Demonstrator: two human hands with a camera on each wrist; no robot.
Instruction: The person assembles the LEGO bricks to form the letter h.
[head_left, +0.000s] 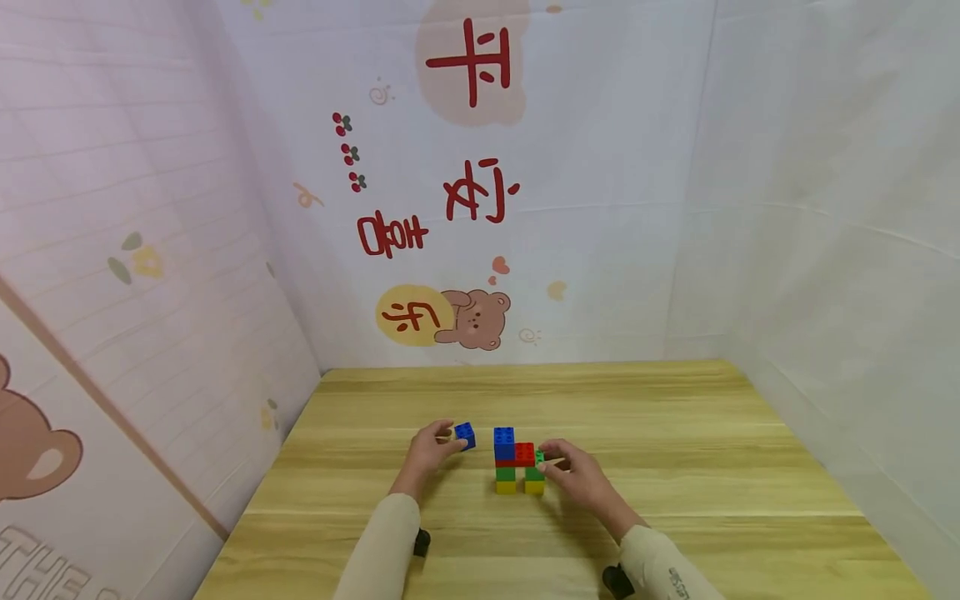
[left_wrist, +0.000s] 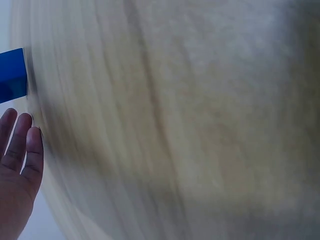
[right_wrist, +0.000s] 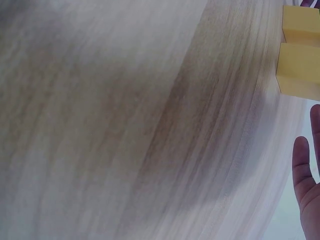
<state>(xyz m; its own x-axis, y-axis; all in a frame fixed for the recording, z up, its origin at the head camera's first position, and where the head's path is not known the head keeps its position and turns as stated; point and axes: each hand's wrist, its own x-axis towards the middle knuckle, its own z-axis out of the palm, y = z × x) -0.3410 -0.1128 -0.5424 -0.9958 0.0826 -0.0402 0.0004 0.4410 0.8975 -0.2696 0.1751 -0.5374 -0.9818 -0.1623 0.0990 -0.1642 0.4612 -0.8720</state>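
A small build of toy bricks stands on the table: two columns of yellow point(head_left: 506, 487) and green bricks point(head_left: 506, 473), a red brick point(head_left: 524, 453) bridging them, and a blue brick point(head_left: 504, 443) on the left end. My left hand point(head_left: 432, 450) is beside a separate blue brick point(head_left: 465, 436), its thumb near the brick's lower left. In the left wrist view, the straight fingers point(left_wrist: 34, 152) show below that brick. My right hand point(head_left: 576, 475) is at the right column, with thumb and forefinger parted near its green top. The right wrist view shows loosely extended fingers below the yellow bricks point(right_wrist: 300, 67).
The wood-grain table point(head_left: 645, 400) reaches back to a white printed cloth wall point(head_left: 607, 208), with similar cloth on the left and right. Dark wrist devices point(head_left: 618, 582) sit by both light sleeves point(head_left: 386, 542).
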